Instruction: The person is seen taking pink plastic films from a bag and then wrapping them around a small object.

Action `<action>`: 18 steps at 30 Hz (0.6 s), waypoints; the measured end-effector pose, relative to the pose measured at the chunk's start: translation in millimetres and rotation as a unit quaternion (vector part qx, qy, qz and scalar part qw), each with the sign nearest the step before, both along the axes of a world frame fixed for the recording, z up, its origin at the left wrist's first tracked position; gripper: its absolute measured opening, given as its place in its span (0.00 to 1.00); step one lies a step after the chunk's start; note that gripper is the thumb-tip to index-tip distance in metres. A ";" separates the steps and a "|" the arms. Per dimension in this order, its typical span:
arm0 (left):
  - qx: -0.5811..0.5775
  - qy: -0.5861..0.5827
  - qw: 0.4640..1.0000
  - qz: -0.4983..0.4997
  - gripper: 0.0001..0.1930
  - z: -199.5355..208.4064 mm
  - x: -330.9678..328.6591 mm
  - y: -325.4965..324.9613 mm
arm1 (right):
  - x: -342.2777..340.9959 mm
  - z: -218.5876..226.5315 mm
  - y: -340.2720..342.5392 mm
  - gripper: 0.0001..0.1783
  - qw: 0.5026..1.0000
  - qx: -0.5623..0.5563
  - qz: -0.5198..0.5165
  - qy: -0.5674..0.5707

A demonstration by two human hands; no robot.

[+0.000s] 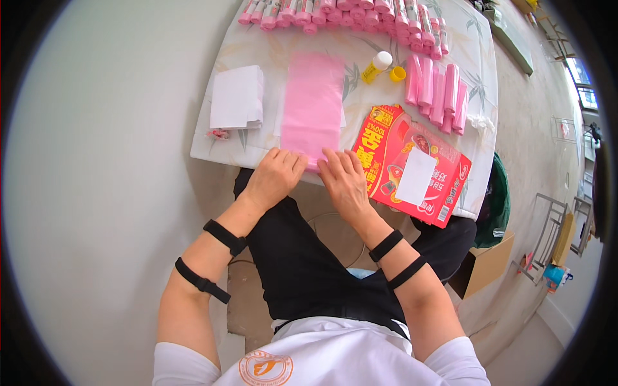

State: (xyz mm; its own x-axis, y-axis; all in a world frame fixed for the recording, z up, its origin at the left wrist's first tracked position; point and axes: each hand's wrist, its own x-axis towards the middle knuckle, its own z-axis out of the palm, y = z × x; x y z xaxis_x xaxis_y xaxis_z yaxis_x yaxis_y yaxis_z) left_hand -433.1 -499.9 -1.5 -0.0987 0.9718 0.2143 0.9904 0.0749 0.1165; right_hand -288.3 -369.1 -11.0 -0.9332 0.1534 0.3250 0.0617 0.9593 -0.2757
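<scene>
A flat pink plastic sheet [313, 103] lies lengthwise on the small table [457, 77], its near end at the table's front edge. My left hand [275, 175] and my right hand [346, 177] both press on that near end with curled fingers, side by side, apparently rolling it. To the right of my right hand lies a red flattened carton [386, 148] with a white paper slip [416, 177] on top.
A stack of white paper slips [237, 96] sits left of the sheet. A yellow glue bottle [376, 66] and its yellow cap [398, 74] lie beyond the carton. Finished pink rolls [438, 93] lie at right, with several more [347, 13] along the far edge. A cardboard box [486, 264] stands on the floor.
</scene>
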 end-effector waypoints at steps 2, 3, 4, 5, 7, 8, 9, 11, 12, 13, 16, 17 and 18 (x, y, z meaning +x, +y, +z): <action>-0.052 -0.052 0.997 0.025 0.15 0.3 -2.4 -1.1 | -5.9 2.9 -4.7 0.12 0.999 -0.035 -0.028 -0.011; -0.054 -0.053 0.997 0.025 0.15 1.4 -0.4 -1.4 | -6.7 3.2 -6.0 0.12 0.999 -0.038 -0.029 -0.012; -0.013 -0.098 0.994 0.046 0.13 2.7 2.9 0.8 | -6.7 3.6 -6.5 0.11 0.997 -0.051 -0.039 -0.030; 0.029 -0.143 0.987 0.067 0.11 4.5 4.9 2.1 | -7.5 4.3 -6.3 0.10 0.996 -0.064 -0.049 -0.049; 0.005 -0.178 0.979 0.094 0.13 9.5 4.4 3.7 | -12.3 7.8 -1.3 0.09 0.995 -0.066 -0.049 -0.062; -0.017 -0.212 0.969 0.122 0.16 11.0 3.5 5.0 | -14.7 8.4 2.1 0.08 0.994 -0.067 -0.048 -0.075; -0.018 -0.214 0.969 0.120 0.16 11.2 0.8 6.0 | -16.6 5.7 5.7 0.08 0.993 -0.068 -0.050 -0.077; -0.012 -0.260 0.958 0.123 0.12 10.0 -8.7 8.8 | -22.3 0.4 12.5 0.07 0.990 -0.092 -0.050 -0.098; -0.001 -0.275 0.950 0.146 0.10 8.1 -10.7 13.4 | -23.1 -1.3 15.6 0.07 0.989 -0.092 -0.051 -0.099; -0.003 -0.275 0.950 0.148 0.10 8.0 -13.0 14.0 | -25.7 -0.6 18.3 0.08 0.986 -0.128 -0.060 -0.088; -0.042 -0.293 0.943 0.153 0.09 7.9 -19.4 14.7 | -24.4 7.1 20.5 0.12 0.990 -0.126 -0.059 -0.035; -0.042 -0.290 0.945 0.145 0.08 7.2 -20.9 16.8 | -22.8 9.4 18.7 0.15 0.995 -0.087 -0.050 0.008; -0.042 -0.288 0.947 0.137 0.08 6.5 -22.3 18.4 | -19.1 9.6 13.4 0.15 0.995 -0.089 -0.048 0.007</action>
